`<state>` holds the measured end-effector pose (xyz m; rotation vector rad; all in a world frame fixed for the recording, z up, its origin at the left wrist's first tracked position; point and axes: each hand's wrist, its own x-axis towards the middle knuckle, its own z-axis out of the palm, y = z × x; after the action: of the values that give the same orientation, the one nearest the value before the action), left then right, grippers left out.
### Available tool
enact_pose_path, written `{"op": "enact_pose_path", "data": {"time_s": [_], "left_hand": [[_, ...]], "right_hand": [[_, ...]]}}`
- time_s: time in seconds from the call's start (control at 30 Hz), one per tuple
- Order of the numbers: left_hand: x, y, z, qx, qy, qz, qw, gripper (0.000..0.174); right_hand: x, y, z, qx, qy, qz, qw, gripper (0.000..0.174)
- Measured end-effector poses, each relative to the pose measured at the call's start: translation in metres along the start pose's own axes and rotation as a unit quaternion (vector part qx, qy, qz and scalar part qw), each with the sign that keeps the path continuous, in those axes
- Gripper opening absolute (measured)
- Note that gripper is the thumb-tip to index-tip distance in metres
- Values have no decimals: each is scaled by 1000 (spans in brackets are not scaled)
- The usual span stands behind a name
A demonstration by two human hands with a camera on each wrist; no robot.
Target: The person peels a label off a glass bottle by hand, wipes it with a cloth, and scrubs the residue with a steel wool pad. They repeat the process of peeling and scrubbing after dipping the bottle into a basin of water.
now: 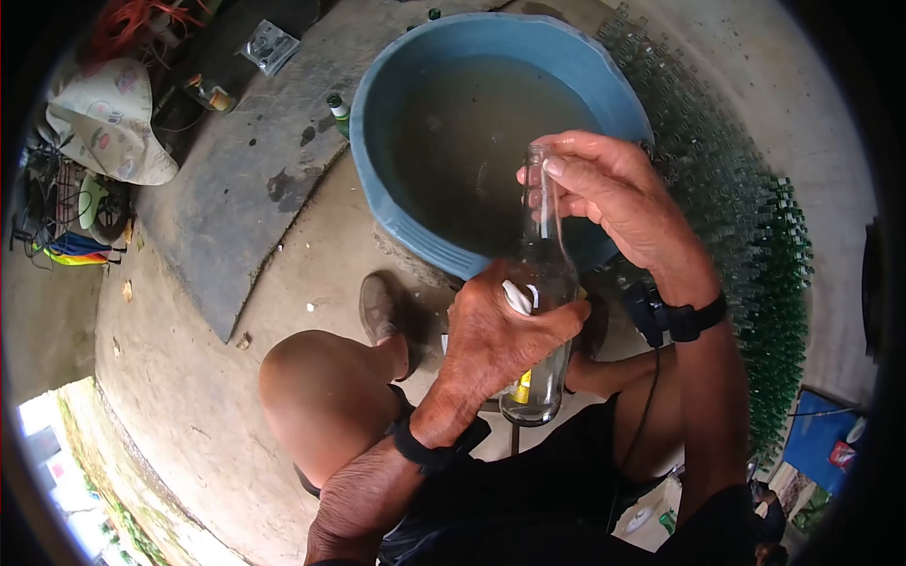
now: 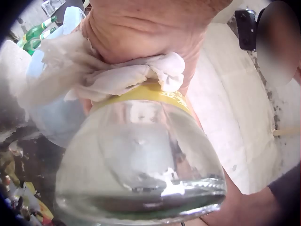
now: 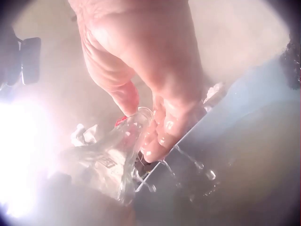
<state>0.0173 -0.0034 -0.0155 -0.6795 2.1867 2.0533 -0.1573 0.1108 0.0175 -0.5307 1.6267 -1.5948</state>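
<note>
A clear glass bottle [image 1: 546, 253] with a yellow label is held tilted over the person's lap, its mouth toward the tub. The left hand [image 1: 486, 330] grips its body, with a white cloth [image 1: 517, 298] between palm and glass. In the left wrist view, the cloth [image 2: 127, 77] bunches above the bottle's yellow band [image 2: 150, 93] and the base faces the camera. At the mouth end, the right hand [image 1: 618, 193] pinches the neck with thumb and fingers. Water drips from the wet right hand [image 3: 155, 61] in the right wrist view.
A large blue tub [image 1: 377, 179] of murky water stands just ahead. Many upright bottles [image 1: 774, 274], clear and green, fill the right side. One green bottle [image 1: 338, 106] is beside the tub's left wall, by a grey mat [image 1: 222, 208]. A white sack [image 1: 113, 118] lies far left.
</note>
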Motion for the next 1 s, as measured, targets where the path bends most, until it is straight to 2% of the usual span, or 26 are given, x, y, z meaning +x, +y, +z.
{"op": "enact_pose_path", "data": {"time_s": [0.17, 0.3, 0.37, 0.4, 0.47, 0.53, 0.63, 0.77, 0.87, 0.93, 1.0], "left_hand": [[-2, -5, 3, 17, 20, 8, 1000, 41], [-1, -5, 5, 39, 17, -20, 999, 43], [-1, -4, 5, 23, 11, -41, 999, 44], [-2, -4, 6, 23, 15, -24, 999, 45], [-2, -2, 9, 22, 25, 12, 999, 45], [-2, 2, 7, 21, 24, -3, 1000, 46], [-1, -1, 7, 9, 29, 16, 999, 46], [-2, -6, 8, -50, 15, 41, 998, 42], [-3, 0, 6, -22, 23, 41, 999, 39], [-4, 15, 0, -102, 36, 22, 994, 39], [-1, 13, -4, -197, 67, 56, 976, 41]], "right_hand": [[-2, 1, 0, -34, 3, -9, 999, 31], [-3, 4, 6, -33, 31, 1, 999, 28], [-3, 8, 9, -91, 44, -13, 995, 28], [-3, 11, 10, -119, 50, -20, 991, 29], [-4, 14, 17, -84, 68, -26, 994, 37], [-5, 13, 22, -72, 75, -45, 994, 49], [-11, 12, 23, -124, 39, -64, 989, 57], [-18, 11, 25, -128, 13, -59, 990, 61], [-24, 10, 23, -99, 18, -13, 995, 63], [-30, -1, 22, -135, 23, 10, 991, 65], [-37, -4, 18, -169, 24, 11, 985, 69]]}}
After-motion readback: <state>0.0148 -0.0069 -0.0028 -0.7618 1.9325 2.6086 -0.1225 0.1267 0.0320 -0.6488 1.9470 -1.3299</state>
